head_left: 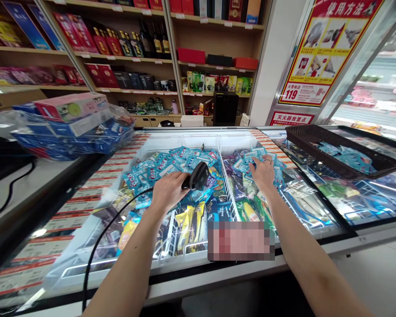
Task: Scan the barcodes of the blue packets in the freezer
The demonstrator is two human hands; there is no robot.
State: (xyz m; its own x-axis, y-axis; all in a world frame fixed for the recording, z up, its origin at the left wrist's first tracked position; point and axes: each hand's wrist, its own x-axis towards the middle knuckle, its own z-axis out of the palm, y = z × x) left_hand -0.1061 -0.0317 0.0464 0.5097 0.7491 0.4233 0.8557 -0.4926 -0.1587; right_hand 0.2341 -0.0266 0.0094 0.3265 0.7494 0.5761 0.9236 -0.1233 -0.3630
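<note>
My left hand [170, 190] is wrapped round the handle of a black barcode scanner [199, 177], whose cable runs down toward the freezer's front edge. Beneath the scanner lies a heap of blue packets [161, 167] in the left part of the chest freezer [198, 137]. Over the right compartment, my right hand [263, 174] reaches down with its fingers spread, touching a smaller pile of similar blue packets [279, 172]. Whether a packet is pinched there is not visible.
A dark brown basket [391, 165] with blue packets rests at the right. Boxes in clear plastic [75, 123] stand at the left. White wire dividers [229, 189] separate the goods. A pixelated rectangle [240, 241] covers part of the front edge. Stocked shelves [128, 57] stand behind.
</note>
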